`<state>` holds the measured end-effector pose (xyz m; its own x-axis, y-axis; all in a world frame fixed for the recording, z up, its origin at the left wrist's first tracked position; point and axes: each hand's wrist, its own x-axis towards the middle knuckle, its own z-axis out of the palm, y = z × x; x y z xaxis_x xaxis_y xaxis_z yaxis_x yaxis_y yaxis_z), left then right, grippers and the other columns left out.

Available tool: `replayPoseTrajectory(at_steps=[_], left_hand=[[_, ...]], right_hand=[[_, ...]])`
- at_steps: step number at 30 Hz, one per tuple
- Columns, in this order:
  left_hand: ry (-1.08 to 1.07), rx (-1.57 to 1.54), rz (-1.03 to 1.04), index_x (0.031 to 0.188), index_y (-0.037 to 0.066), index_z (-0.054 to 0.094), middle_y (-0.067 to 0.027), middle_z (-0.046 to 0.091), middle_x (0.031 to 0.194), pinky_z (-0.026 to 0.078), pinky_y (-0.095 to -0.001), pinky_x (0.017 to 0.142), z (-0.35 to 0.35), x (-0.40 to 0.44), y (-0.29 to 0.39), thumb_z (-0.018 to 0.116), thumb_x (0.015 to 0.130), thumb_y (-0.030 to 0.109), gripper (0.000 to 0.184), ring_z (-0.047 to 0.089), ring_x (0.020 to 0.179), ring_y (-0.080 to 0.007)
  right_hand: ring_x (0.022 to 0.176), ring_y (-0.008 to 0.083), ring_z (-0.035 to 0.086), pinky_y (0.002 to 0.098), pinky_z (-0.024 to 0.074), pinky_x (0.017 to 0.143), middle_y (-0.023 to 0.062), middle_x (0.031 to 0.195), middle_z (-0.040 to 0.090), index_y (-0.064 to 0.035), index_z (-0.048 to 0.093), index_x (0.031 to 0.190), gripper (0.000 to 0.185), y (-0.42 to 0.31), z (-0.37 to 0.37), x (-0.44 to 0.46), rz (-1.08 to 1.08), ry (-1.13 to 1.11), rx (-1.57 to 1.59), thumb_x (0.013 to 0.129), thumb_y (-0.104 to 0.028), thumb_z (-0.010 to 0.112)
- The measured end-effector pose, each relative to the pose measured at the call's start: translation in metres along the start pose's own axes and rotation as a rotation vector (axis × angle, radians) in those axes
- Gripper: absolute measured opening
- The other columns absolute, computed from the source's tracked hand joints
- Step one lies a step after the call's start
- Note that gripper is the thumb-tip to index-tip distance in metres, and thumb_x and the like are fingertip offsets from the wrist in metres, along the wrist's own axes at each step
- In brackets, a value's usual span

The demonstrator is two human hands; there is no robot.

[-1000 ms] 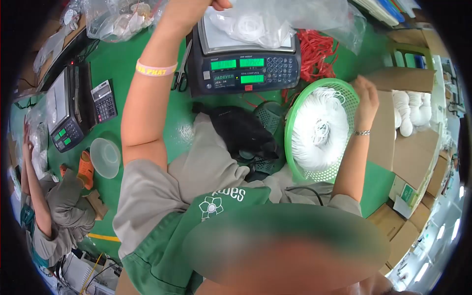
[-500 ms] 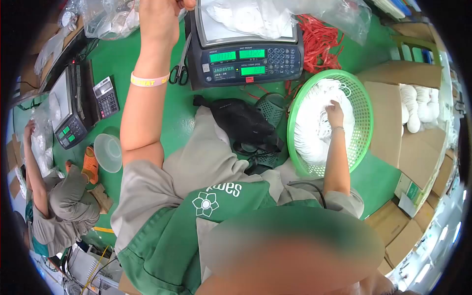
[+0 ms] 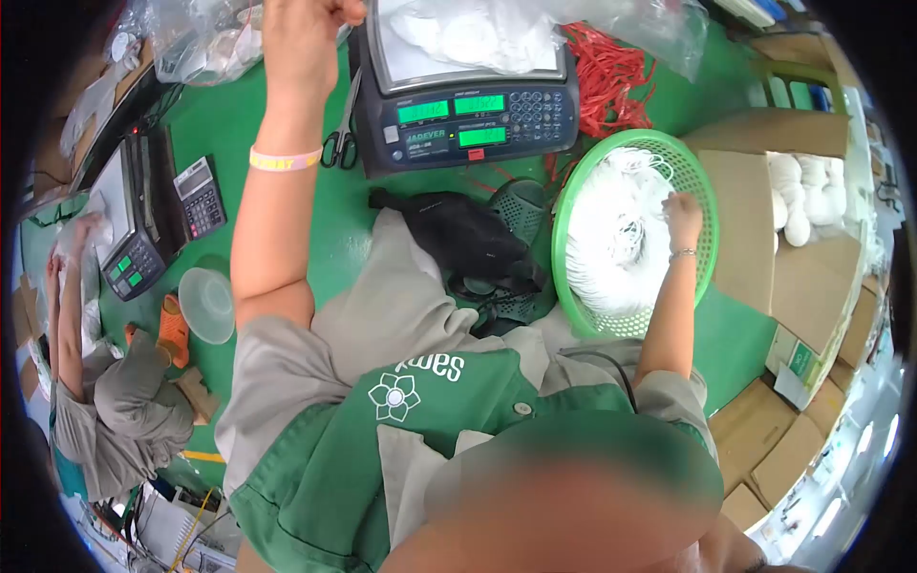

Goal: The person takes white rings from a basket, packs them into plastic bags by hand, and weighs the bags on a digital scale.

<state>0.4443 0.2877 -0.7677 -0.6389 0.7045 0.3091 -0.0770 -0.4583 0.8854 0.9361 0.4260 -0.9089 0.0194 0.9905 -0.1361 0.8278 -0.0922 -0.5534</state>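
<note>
My right hand [image 3: 681, 222] is inside a green plastic basket [image 3: 708, 220], at the right side of a coiled heap of white cord [image 3: 611, 234]. Its fingers are bent together at the cord, and their tips are partly hidden. At the top edge, left of a digital counting scale [image 3: 468, 126], my left hand [image 3: 308, 29] is partly cut off by the frame. Its visible fingers are curled in, and anything in them is hidden. A white bundle in clear plastic [image 3: 478, 36] lies on the scale's pan. Black-handled scissors [image 3: 341, 143] lie beside the scale.
Red strips [image 3: 609, 81] are heaped right of the scale. An open cardboard box [image 3: 740, 234] holding white bundles stands right of the basket. A black bag [image 3: 458, 234] lies by my legs. On the left, a co-worker [image 3: 134, 411] sits near another scale [image 3: 134, 263] and a calculator [image 3: 199, 196].
My right hand has shifted right across the cord heap, toward the basket's far right side. My left hand stays at the top edge. The co-worker's hands have moved over their plastic bag.
</note>
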Motion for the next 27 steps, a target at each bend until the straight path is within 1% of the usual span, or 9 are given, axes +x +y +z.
replayPoseTrajectory(at_steps=[8,11,13,14,16,19,20,23,27], left_hand=[[0.046,0.068,-0.059,0.130,0.004,0.031,-0.0102,0.055,0.109,0.038,-0.0192,0.045,0.014,0.000,0.001,0.046,0.090,0.027,0.048,0.048,0.052,-0.0065],[0.044,0.096,-0.047,0.128,0.006,0.034,-0.0092,0.056,0.108,0.038,-0.0188,0.045,0.012,0.002,-0.006,0.047,0.090,0.025,0.044,0.048,0.052,-0.0063],[0.080,0.096,-0.013,0.122,0.005,0.041,-0.0069,0.056,0.106,0.039,-0.0187,0.047,-0.003,0.009,-0.024,0.048,0.089,0.020,0.037,0.048,0.053,-0.0057],[0.093,0.121,0.003,0.119,0.004,0.044,-0.0059,0.057,0.105,0.039,-0.0183,0.049,-0.017,0.013,-0.035,0.048,0.089,0.018,0.033,0.048,0.054,-0.0055],[0.179,0.219,-0.013,0.108,0.004,0.053,-0.0021,0.058,0.094,0.038,-0.0179,0.051,-0.054,0.024,-0.067,0.050,0.088,0.016,0.025,0.046,0.056,-0.0047],[0.165,0.651,-0.127,0.092,0.002,0.061,-0.0078,0.064,0.085,0.048,-0.0313,0.066,-0.125,0.024,-0.128,0.050,0.083,0.021,0.024,0.061,0.074,-0.0220],[0.040,0.908,-0.261,0.095,0.002,0.060,-0.0106,0.064,0.090,0.048,-0.0338,0.070,-0.146,0.014,-0.144,0.053,0.080,0.024,0.028,0.061,0.079,-0.0259],[-0.437,1.555,-0.735,0.100,0.002,0.059,-0.0165,0.060,0.102,0.046,-0.0394,0.080,-0.181,-0.030,-0.187,0.059,0.072,0.033,0.042,0.057,0.093,-0.0351],[-0.591,1.733,-0.921,0.107,0.006,0.057,-0.0147,0.058,0.108,0.046,-0.0394,0.083,-0.146,-0.090,-0.155,0.062,0.072,0.035,0.046,0.056,0.100,-0.0301]], right_hand=[[0.070,0.0072,0.053,0.0189,0.0406,0.062,0.0039,0.083,0.061,0.0007,0.057,0.090,0.015,-0.263,-0.061,-0.016,-0.661,0.074,0.855,0.088,-0.013,0.051],[0.082,0.0106,0.057,0.0203,0.0426,0.069,0.0065,0.088,0.063,0.0038,0.058,0.093,0.016,-0.345,-0.053,-0.013,-0.963,0.304,0.773,0.085,-0.010,0.055],[0.070,0.0144,0.057,0.0242,0.0437,0.068,0.0071,0.078,0.062,0.0007,0.058,0.094,0.017,-0.387,-0.039,-0.012,-1.037,0.201,0.448,0.083,-0.012,0.056],[0.077,0.0226,0.060,0.0275,0.0450,0.071,0.0117,0.085,0.064,-0.0004,0.058,0.097,0.024,-0.395,-0.028,-0.016,-0.991,0.318,0.083,0.080,-0.017,0.058],[0.086,0.0283,0.060,0.0293,0.0452,0.074,0.0137,0.094,0.063,-0.0012,0.058,0.101,0.031,-0.389,-0.013,-0.023,-1.103,0.277,0.012,0.077,-0.020,0.060],[0.090,0.0205,0.059,0.0281,0.0446,0.077,0.0125,0.097,0.063,0.0008,0.056,0.105,0.031,-0.361,-0.016,-0.028,-1.176,0.241,0.205,0.078,-0.014,0.060],[0.086,0.0111,0.056,0.0209,0.0425,0.075,0.0062,0.094,0.062,0.0036,0.059,0.097,0.018,-0.351,-0.015,-0.031,-1.073,0.305,0.189,0.085,-0.009,0.054],[0.083,0.0099,0.055,0.0221,0.0425,0.077,0.0045,0.091,0.062,0.0027,0.059,0.099,0.022,-0.295,-0.016,-0.007,-0.877,0.124,0.607,0.082,-0.011,0.058],[0.089,0.0097,0.053,0.0216,0.0407,0.080,0.0051,0.096,0.061,0.0016,0.059,0.100,0.021,-0.212,-0.016,-0.002,-0.517,0.109,0.550,0.084,-0.011,0.056]])
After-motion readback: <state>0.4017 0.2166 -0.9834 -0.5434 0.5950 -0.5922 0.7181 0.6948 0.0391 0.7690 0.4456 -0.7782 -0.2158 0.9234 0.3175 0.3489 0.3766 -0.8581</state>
